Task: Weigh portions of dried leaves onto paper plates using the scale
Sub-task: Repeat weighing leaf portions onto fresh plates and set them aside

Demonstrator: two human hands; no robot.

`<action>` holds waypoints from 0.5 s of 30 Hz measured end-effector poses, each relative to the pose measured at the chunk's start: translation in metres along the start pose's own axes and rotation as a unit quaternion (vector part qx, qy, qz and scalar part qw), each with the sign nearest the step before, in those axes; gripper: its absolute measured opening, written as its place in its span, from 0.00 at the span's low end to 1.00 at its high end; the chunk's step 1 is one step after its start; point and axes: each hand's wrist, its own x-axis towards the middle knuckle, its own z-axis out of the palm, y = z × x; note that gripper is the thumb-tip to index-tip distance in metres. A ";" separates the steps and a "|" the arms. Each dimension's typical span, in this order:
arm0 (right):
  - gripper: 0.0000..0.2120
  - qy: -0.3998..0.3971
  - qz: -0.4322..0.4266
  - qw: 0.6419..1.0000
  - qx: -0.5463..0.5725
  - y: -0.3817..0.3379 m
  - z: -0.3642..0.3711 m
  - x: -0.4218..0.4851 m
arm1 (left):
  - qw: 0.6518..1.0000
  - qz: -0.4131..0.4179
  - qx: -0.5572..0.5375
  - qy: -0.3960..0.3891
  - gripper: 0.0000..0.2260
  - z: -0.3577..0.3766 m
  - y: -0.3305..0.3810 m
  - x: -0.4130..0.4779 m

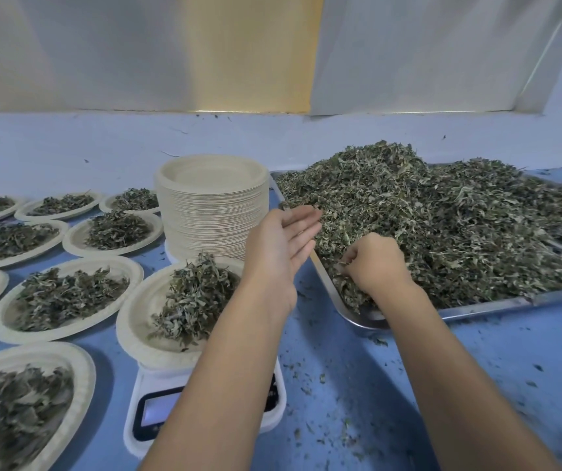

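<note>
**Right hand in the heap, plate on scale part-filled**

Right hand [373,266] is curled into the dried leaves [459,226] at the near-left corner of the metal tray [476,309]; a tuft is gripped in it. Left hand [283,239] is held flat and straight, nothing in it, just above the tray's left rim beside the heap.

Bulk of the leaves is heaped in the tray. One portion is piled on the paper plate [136,321] set on the scale [157,413]. The display is mostly covered by the left forearm, so the reading cannot be told.

Handling, as judged: light, dry, brittle, loosely tangled. Crumbs are shed easily; bits are scattered over the blue table [476,385]. Best taken as a loose handful from the heap's edge, not squeezed; fine trim by pinch.

Orientation: no common direction among the leaves. The heap's long axis follows the tray, left to right. The plate pile is stretched near-left to far-right.

Filled plates [62,300] are laid out to the left; a stack of empty plates [211,212] stands behind the scale.
</note>
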 end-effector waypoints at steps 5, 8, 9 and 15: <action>0.06 0.059 0.009 0.991 0.119 0.004 -0.014 0.003 | 1.000 -0.011 -0.001 0.025 0.14 0.003 -0.004 0.001; 0.08 0.082 0.015 0.980 0.182 0.005 -0.019 0.004 | 0.999 -0.019 -0.013 0.045 0.13 0.007 -0.009 0.003; 0.08 0.086 0.018 0.974 0.207 0.004 -0.020 0.004 | 0.998 -0.021 -0.016 0.048 0.14 0.008 -0.010 0.004; 0.08 0.065 0.071 0.892 0.442 0.000 -0.023 0.003 | 0.995 -0.048 -0.052 0.064 0.16 0.007 -0.014 0.007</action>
